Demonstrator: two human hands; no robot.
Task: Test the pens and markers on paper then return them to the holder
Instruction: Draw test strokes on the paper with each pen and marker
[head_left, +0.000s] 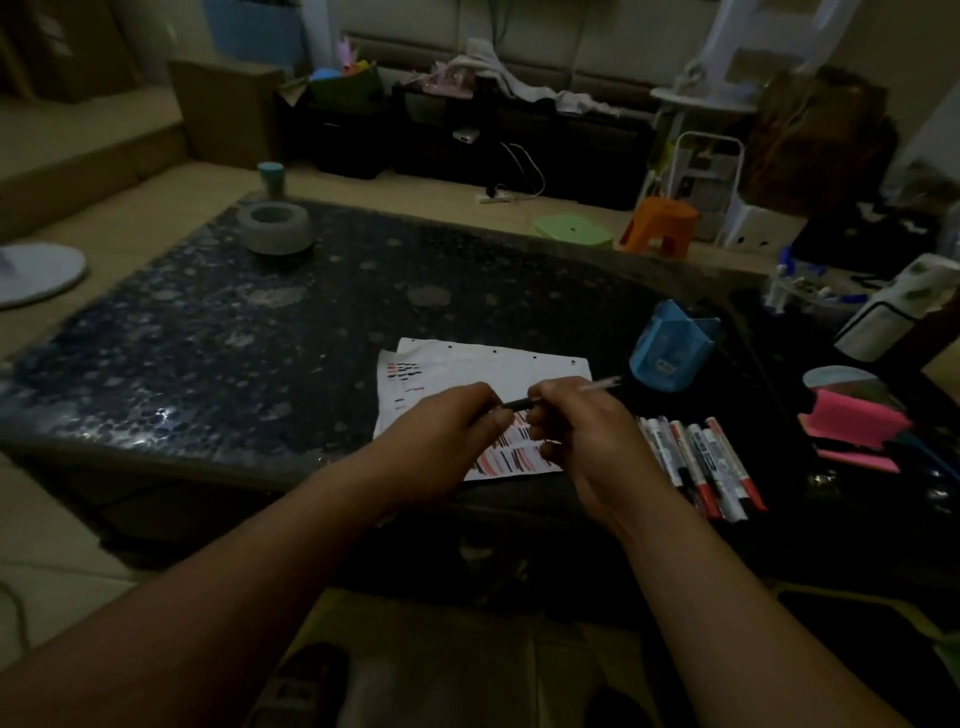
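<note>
The left hand (452, 431) pinches the dark end of the pen (597, 385) above the paper (493, 369), and the right hand (587, 436) has its fingers curled round the barrel. This looks like cap work, so move straight along the pen. The holder (670, 348) waits just to the right.

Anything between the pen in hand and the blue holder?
Nothing visible does. The pen, held by the left hand and right hand over the paper, ends just short of the blue holder; only bare table lies between. The markers lie nearer, to the right.
</note>
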